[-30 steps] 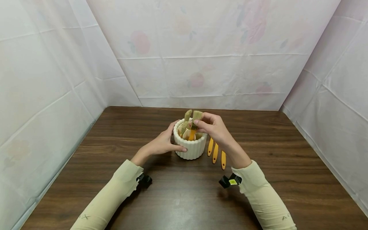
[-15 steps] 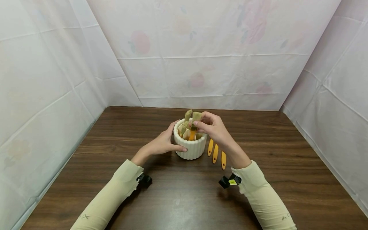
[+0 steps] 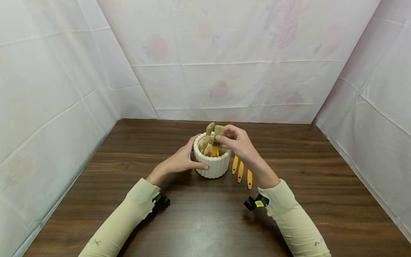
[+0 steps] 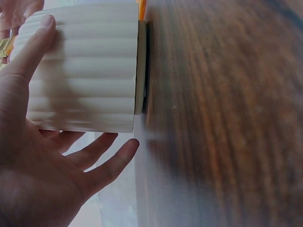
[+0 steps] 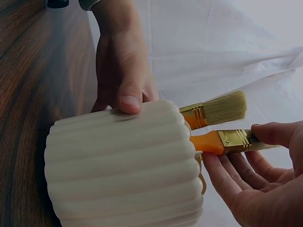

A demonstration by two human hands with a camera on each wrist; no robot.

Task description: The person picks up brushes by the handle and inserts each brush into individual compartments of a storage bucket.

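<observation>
White ribbed pot point(image 3: 212, 164) near mid-table point(image 3: 199, 217), upright on dark wood grain. Cupped at its side by left hand point(image 3: 181, 160), thumb point(image 5: 129, 101) curled over the near wall, fingers wrapped round the far side; a holding grip, seen plainly from both wrist views. Above the rim: right hand point(image 3: 240, 144), fingertips point(image 5: 272, 133) pinching the bristle end and brass ferrule of a brush point(image 5: 227, 141), orange handle pointing down into the pot. Second brush point(image 5: 215, 109) just beside it, bristles up, handle inside the pot, untouched by either hand. More bristle heads point(image 3: 205, 140) standing in the pot, count hard to tell. Three orange handles point(image 3: 240, 170) flat on the table just right of the pot, side by side, partly hidden behind the right wrist. Cream sleeves point(image 3: 128, 214) on both forearms, small black cameras point(image 3: 256, 202) strapped at the wrists. Pale floral sheeting point(image 3: 224, 64) on three sides of the table.
</observation>
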